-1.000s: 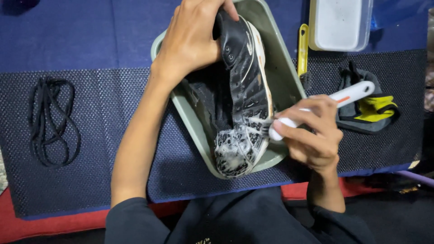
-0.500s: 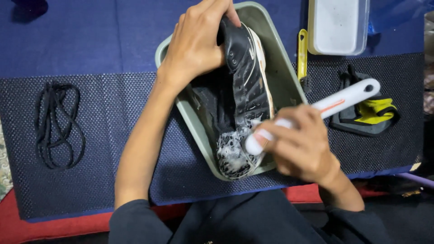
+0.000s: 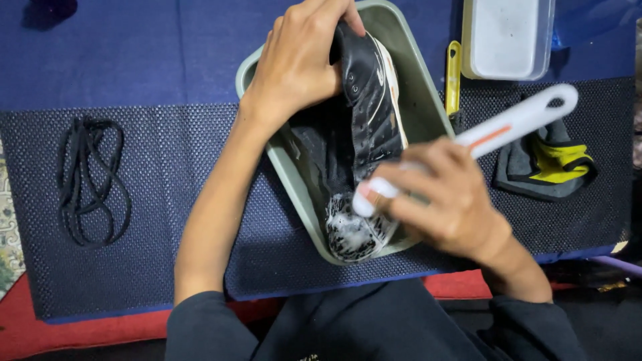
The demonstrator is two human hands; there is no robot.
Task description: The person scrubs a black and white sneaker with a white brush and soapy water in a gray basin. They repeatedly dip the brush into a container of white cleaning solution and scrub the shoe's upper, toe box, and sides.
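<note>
We see the right hand (image 3: 448,200), grip clamped on the brush (image 3: 515,124), slid up the soapy shoe (image 3: 364,134) since a second ago; left hand (image 3: 301,60) grips its far end, scrubbing ongoing.

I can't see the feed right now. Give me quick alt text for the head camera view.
The left hand holds a black shoe over a grey-green basin while the right hand presses a white brush to its foamy end. Black laces lie at the left on the dark mat; a clear container and a yellow-and-grey cloth lie at the right.
</note>
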